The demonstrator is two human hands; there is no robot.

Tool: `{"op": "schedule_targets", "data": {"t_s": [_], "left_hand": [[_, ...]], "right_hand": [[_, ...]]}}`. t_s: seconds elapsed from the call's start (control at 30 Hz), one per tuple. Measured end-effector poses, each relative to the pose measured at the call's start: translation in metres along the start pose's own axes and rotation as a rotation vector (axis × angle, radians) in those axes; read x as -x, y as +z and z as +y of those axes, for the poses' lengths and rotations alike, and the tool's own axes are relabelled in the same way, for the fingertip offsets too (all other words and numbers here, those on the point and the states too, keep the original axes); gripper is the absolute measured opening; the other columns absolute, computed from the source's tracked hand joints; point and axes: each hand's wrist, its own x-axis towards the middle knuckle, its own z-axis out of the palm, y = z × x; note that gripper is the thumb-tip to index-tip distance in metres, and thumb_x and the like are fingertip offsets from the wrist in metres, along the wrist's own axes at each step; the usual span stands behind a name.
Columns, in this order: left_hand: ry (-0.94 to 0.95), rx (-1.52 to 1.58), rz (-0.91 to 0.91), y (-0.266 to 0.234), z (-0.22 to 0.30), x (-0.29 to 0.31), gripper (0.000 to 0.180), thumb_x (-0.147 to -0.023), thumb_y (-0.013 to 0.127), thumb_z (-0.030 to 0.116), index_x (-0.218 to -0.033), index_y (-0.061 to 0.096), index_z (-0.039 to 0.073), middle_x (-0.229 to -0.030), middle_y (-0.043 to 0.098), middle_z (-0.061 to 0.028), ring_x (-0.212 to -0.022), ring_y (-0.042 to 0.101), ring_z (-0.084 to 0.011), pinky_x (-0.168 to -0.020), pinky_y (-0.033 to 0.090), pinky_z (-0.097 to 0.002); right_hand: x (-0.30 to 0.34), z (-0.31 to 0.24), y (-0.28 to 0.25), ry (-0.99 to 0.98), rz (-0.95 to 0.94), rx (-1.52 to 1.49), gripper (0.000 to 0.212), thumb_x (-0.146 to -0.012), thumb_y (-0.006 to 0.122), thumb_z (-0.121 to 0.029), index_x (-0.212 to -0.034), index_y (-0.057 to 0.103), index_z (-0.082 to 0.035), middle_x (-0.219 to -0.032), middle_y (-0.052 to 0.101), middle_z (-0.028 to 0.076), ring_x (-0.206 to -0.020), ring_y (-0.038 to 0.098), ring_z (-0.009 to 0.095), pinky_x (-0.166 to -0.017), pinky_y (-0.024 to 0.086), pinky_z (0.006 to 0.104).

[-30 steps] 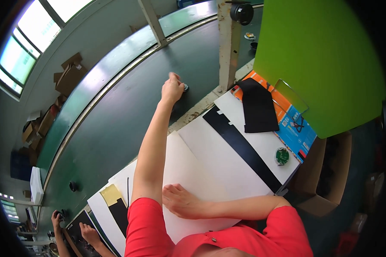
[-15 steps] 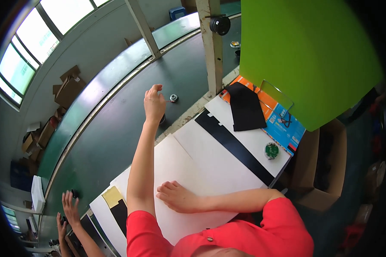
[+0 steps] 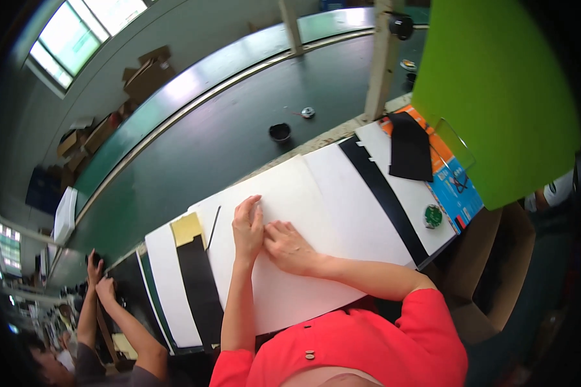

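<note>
My left hand (image 3: 247, 231) is over the white board (image 3: 316, 284) in front of me, its fingers stretched and apart, with nothing visible in them. Close against it, my right hand (image 3: 292, 250) is low over the same board, its fingers loosely extended and partly behind the left hand. A thin dark stick (image 3: 214, 227) lies on the white surface left of my hands. Beyond the board's far edge, a black round cup (image 3: 279, 133) and a small round silvery part (image 3: 308, 112) with a red wire rest on the dark green belt (image 3: 239, 122).
At right are a round green circuit board (image 3: 432, 217), a black sheet (image 3: 411, 148), an orange-blue printed sheet (image 3: 461, 187) and a green panel (image 3: 497, 97). An open cardboard box (image 3: 497, 277) stands below. At lower left, a co-worker's hands (image 3: 100, 277) are near the belt.
My left hand has come back from beside the small round part to the white board, next to my right hand. The view has turned, and the black cup now shows fully.
</note>
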Motion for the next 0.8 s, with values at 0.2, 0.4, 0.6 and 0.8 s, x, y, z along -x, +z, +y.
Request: {"op": "schedule_targets", "data": {"t_s": [0.2, 0.4, 0.6, 0.8], "left_hand": [[0.089, -0.144, 0.061, -0.035, 0.011, 0.038, 0.032, -0.091, 0.061, 0.003, -0.124, 0.064, 0.0, -0.128, 0.065, -0.0197, -0.123, 0.058, -0.0362, -0.105, 0.047, -0.0433], [0.03, -0.567, 0.271, -0.099, 0.0, 0.061, 0.048, -0.087, 0.071, 0.009, -0.131, 0.056, 0.0, -0.13, 0.06, -0.0166, -0.127, 0.052, -0.0349, -0.104, 0.043, -0.0455], [-0.437, -0.79, 0.149, -0.145, -0.036, 0.112, 0.098, -0.083, 0.077, 0.041, -0.157, 0.026, 0.001, -0.157, 0.034, -0.029, -0.148, 0.027, -0.0449, -0.117, 0.022, -0.0623], [-0.39, -0.783, 0.148, -0.163, -0.044, 0.115, 0.087, -0.088, 0.072, 0.04, -0.155, 0.034, 0.001, -0.155, 0.041, -0.0229, -0.145, 0.035, -0.043, -0.117, 0.03, -0.0539]], "right_hand": [[-0.002, -0.008, -0.006, 0.014, -0.007, -0.001, 0.032, -0.084, 0.062, -0.004, -0.116, 0.061, 0.0, -0.122, 0.056, 0.014, -0.118, 0.051, 0.031, -0.098, 0.04, 0.0443], [-0.004, -0.013, -0.01, 0.015, -0.077, 0.021, 0.035, -0.087, 0.065, -0.005, -0.122, 0.062, -0.003, -0.126, 0.054, 0.011, -0.121, 0.048, 0.03, -0.1, 0.04, 0.0433], [-0.006, -0.014, -0.008, 0.042, -0.112, 0.021, 0.037, -0.087, 0.066, -0.005, -0.123, 0.061, -0.003, -0.129, 0.054, 0.011, -0.122, 0.047, 0.03, -0.1, 0.039, 0.0432], [-0.007, -0.015, -0.013, 0.054, -0.107, 0.029, 0.038, -0.086, 0.066, -0.004, -0.124, 0.06, -0.003, -0.129, 0.054, 0.011, -0.121, 0.047, 0.03, -0.099, 0.039, 0.0431]]}}
